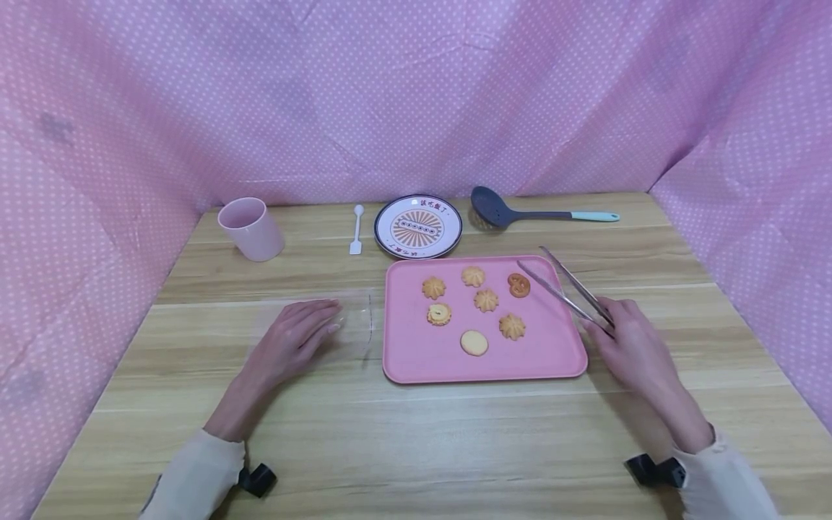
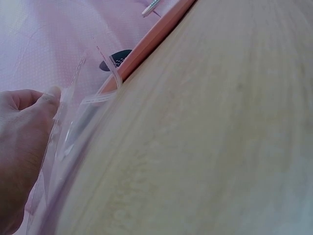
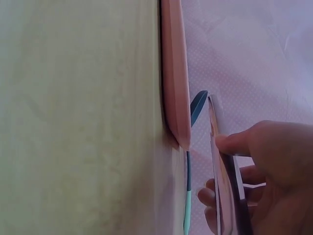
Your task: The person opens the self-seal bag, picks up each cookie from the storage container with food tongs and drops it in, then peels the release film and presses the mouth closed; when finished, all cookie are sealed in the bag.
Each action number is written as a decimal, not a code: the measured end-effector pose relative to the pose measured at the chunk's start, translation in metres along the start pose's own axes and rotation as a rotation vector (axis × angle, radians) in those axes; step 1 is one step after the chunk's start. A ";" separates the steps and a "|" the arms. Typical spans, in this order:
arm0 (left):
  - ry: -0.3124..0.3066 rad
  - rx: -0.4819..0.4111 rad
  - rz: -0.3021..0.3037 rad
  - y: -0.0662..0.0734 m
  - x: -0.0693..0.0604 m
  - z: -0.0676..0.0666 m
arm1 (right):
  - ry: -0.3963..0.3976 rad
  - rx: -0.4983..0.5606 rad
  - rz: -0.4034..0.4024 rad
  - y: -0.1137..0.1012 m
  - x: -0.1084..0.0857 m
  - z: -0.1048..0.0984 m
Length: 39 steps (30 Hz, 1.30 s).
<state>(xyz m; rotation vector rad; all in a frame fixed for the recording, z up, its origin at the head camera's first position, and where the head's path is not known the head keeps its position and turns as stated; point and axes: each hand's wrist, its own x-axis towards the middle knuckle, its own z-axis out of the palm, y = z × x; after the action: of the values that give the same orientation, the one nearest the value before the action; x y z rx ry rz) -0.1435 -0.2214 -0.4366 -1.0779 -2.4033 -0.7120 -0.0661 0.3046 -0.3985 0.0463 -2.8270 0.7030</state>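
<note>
Grip (image 1: 635,352) round tongs (image 1: 588,298) over table (image 1: 455,448), curtain (image 1: 416,94) beyond

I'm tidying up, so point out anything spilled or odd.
All the cookies lie on the pink tray; nothing looks spilled. One oddity: a dark grey patch on the left curtain breaks its dotted pattern, perhaps a stain.

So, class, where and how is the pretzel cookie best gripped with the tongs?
Probably by opposite outer edges, coming from above and the right: the pretzel cookie lies flat on the tray, and the right hand holds the tongs on that side.
</note>
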 end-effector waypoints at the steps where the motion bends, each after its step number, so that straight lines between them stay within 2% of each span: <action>1: -0.001 0.000 -0.002 0.000 0.000 0.000 | -0.007 0.000 -0.005 -0.002 0.001 0.000; 6: -0.011 0.000 -0.015 0.000 0.000 0.000 | -0.054 0.007 -0.026 -0.011 0.003 0.002; 15: -0.015 0.001 -0.016 0.000 -0.001 0.000 | -0.104 0.015 -0.132 -0.031 0.009 0.008; 24: -0.008 0.004 -0.009 -0.001 0.000 0.001 | -0.167 -0.007 -0.166 -0.046 0.015 0.016; 39: -0.014 0.001 -0.017 -0.001 -0.001 0.001 | -0.189 -0.067 -0.283 -0.060 0.025 0.028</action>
<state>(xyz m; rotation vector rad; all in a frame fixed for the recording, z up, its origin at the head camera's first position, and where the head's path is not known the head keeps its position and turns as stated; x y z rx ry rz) -0.1439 -0.2219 -0.4379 -1.0668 -2.4276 -0.7112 -0.0911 0.2386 -0.3894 0.5161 -2.9319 0.5661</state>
